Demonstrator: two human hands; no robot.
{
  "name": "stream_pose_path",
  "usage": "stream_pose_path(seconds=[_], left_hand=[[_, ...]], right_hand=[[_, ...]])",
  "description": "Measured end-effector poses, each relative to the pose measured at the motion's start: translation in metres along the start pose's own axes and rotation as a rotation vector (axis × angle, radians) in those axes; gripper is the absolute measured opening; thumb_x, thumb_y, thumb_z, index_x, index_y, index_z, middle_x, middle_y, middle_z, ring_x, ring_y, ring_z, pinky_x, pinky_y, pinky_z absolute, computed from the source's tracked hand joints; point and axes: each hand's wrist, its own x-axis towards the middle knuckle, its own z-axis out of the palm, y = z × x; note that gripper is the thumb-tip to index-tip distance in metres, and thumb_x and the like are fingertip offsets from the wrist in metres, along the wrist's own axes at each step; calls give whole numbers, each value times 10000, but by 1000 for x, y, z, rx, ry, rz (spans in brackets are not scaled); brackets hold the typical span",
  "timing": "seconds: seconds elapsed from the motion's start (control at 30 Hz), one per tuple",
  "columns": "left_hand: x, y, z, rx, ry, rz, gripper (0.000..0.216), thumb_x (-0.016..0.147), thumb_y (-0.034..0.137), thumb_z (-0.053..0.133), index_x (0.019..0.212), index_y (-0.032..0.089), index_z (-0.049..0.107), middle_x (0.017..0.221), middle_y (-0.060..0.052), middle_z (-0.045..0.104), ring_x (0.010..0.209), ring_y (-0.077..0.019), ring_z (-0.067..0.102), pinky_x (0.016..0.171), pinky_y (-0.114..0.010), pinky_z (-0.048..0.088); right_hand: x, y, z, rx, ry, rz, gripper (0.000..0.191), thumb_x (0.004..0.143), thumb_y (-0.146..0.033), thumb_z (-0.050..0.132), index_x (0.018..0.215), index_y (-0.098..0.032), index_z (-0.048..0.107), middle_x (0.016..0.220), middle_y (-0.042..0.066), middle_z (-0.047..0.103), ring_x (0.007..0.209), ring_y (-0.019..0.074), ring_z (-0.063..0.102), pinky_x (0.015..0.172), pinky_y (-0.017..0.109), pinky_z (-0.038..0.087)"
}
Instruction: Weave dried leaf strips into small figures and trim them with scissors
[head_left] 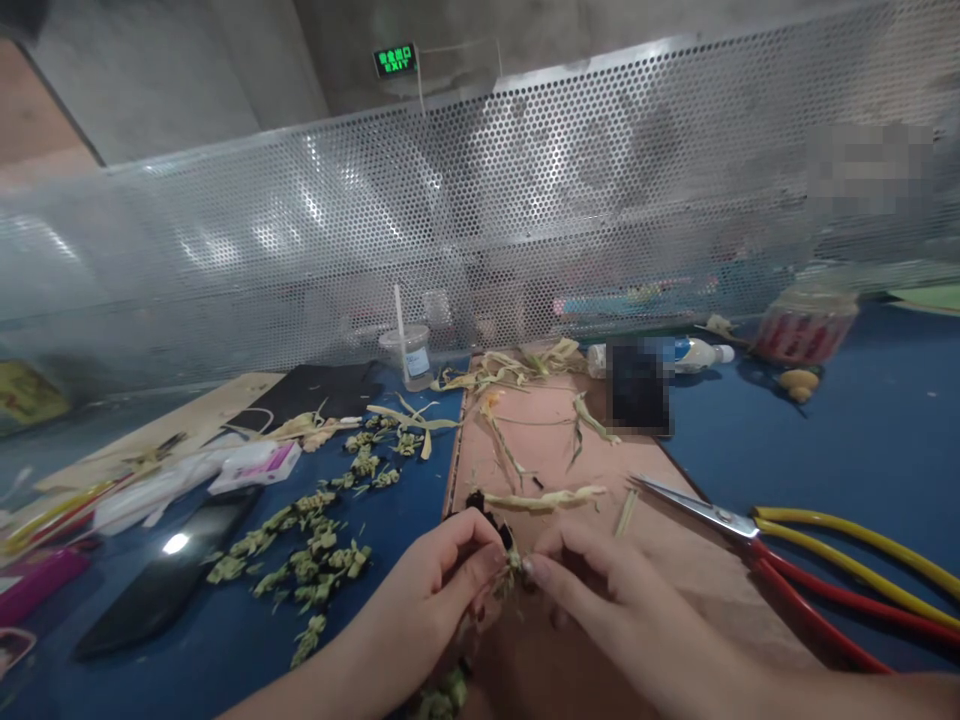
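My left hand [455, 572] pinches a small tuft of dry, straw-coloured plant fibre [512, 578] between thumb and fingertips. From the other side, my right hand [589, 580] has its thumb and fingers closed at the tuft's edge. A dark scrap [480, 503] shows just beyond my left fingers. Past both hands, a pale twisted husk strip [551, 499] lies on the pinkish-brown board [525, 435]. Many small knotted green pieces [319, 545] are spread to the left of my left hand.
Scissors [739, 522] with yellow and red handles lie at right. A black phone [169, 570] and a white-pink packet [257, 466] are on the left. At the back stand a plastic cup [411, 358] with a straw, a bottle [697, 356] lying down, and a perforated metal screen [510, 200].
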Motion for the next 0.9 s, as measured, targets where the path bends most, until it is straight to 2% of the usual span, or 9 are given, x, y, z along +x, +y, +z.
stream_pose_path(seconds=[0.13,0.23,0.4,0.53,0.77,0.9], left_hand=[[0,0,0,28,-42,12,243,846,381,473,725,172,497,604,54,435,573,-101,411,549,-217,326],[0,1,1,-7,-62,-24,247,833,404,489,754,169,491,606,57,445,564,-96,412,532,-212,319],[3,3,2,-197,-49,-119,237,813,386,526,893,163,522,570,62,463,511,-81,400,496,-192,310],[5,0,2,-282,-109,-159,254,784,404,571,843,157,562,551,52,474,482,-68,383,484,-189,298],[3,-4,0,-304,-136,-212,207,717,351,662,786,178,571,542,64,471,437,-50,367,434,-177,246],[2,0,0,-277,-142,-185,187,706,317,676,758,164,581,577,54,499,489,-54,403,461,-167,270]], right_hand=[[4,-1,-1,123,5,14,181,848,-368,488,870,-204,564,788,-2,557,752,145,503,658,241,393],[5,-2,-2,124,5,25,180,844,-364,499,814,-201,570,748,-10,544,729,141,503,655,244,394],[4,-4,-2,96,10,-84,181,850,-346,501,776,-202,581,762,-10,522,735,138,504,681,256,395],[5,-4,-3,3,59,-130,194,848,-357,515,765,-211,614,775,-7,506,752,139,503,693,263,389],[3,-4,-4,1,51,-150,210,843,-376,528,751,-220,634,790,-7,498,771,128,496,686,237,396],[1,-6,-3,-36,86,-185,191,838,-342,541,734,-218,642,814,3,493,804,133,491,690,229,401]])
